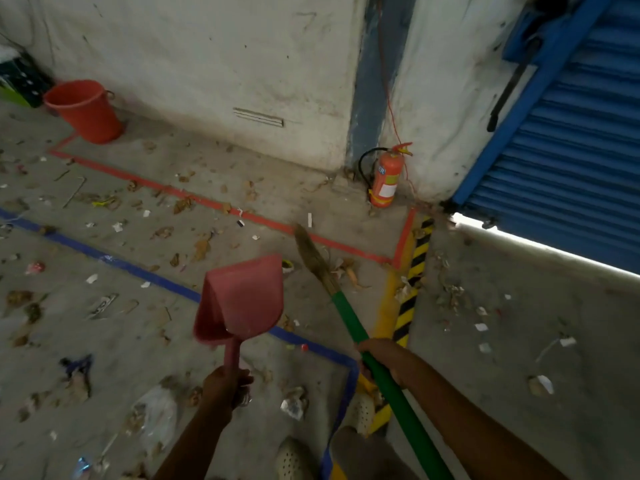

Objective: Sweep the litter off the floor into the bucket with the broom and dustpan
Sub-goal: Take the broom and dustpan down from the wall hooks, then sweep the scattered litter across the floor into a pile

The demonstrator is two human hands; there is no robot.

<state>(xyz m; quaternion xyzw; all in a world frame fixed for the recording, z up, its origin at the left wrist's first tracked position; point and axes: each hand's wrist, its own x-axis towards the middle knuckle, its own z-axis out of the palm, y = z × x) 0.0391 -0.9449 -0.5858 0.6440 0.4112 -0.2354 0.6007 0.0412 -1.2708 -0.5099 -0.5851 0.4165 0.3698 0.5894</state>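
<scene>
Left hand: fingers curled round pink dustpan handle, fingertips mostly hidden. Right hand: grasping green broom mid-handle, upper end cut off below; bristles blurred. Orange bucket: far left against wall, inside unseen. Litter: strewn over floor.

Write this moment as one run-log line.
left hand: holds dustpan raised | right hand: holds broom | bucket: by wall | litter: scattered

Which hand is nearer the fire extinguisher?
Right. The right hand, gripping the broom, is nearly in line with the fire extinguisher; the left hand, holding the dustpan, is farther off to its left.
</scene>
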